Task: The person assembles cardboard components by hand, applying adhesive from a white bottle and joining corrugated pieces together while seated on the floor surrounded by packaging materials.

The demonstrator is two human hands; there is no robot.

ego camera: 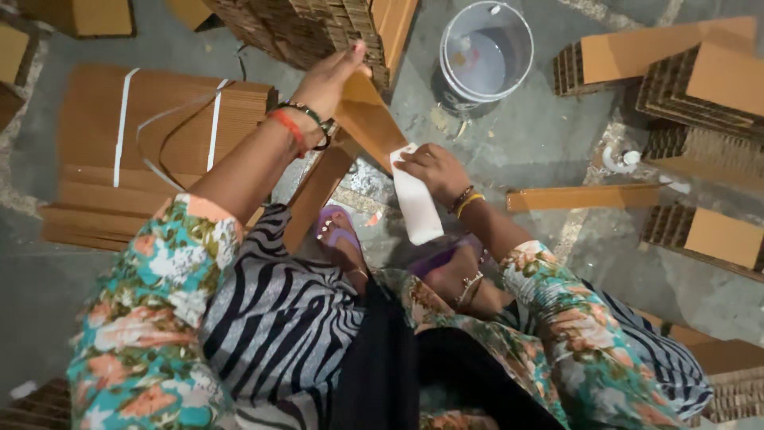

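The left hand [330, 76] was raised, its fingers closed around the upper end of a slanting brown cardboard strip [368, 119], steadying it against the tall stack of corrugated pieces [310, 28] behind; the right hand [434, 169] pinched a white cloth-like pad [417, 203] and pressed its top edge to the lower part of that same strip, so both hands were occupied and neither was spread wide. The strip ran down from the left hand toward the person's sandalled feet [338, 235]; whether paste already covered its face could not be told, though the pad on it suggested, as a judgement, that the wiping of this piece was midway. A white bucket [485, 52] holding pale liquid stood on the floor beyond the hands, near but apart from them. Further out, a bundle of flat cardboard sheets [151, 151] tied with white straps lay on the person's left, seemingly not yet worked; on the right lay one loose strip [581, 197] and several corrugated blocks faced with brown board [708, 87], which looked like finished pieces; plenty of stock remained.
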